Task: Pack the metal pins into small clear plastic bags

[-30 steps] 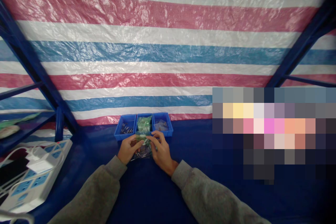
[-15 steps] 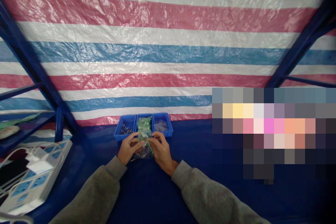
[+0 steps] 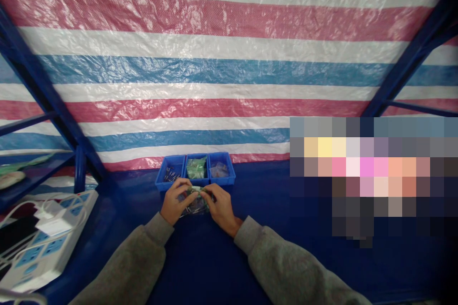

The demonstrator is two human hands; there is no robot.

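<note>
Both hands pinch a small green-tinted plastic bag just in front of the blue bins. My left hand has thumb and fingers closed on its left side. On the right side, my right hand grips it the same way, the fingertips almost meeting. Below the fingers, clear plastic with thin dark pieces shows near the table; whether it is part of the same bag I cannot tell. Behind the hands, the middle bin holds green plastic bags.
The left bin holds thin metal pieces; the right bin holds small clear bags. A white power strip with plugs and cables lies at left. Blue frame posts and a striped sheet stand behind. A blurred patch covers the right.
The green bag stretched up over the middle bin before; now it looks shorter and bunched between the fingertips, and the middle bin's contents show. Both hands stay nearly in place.
</note>
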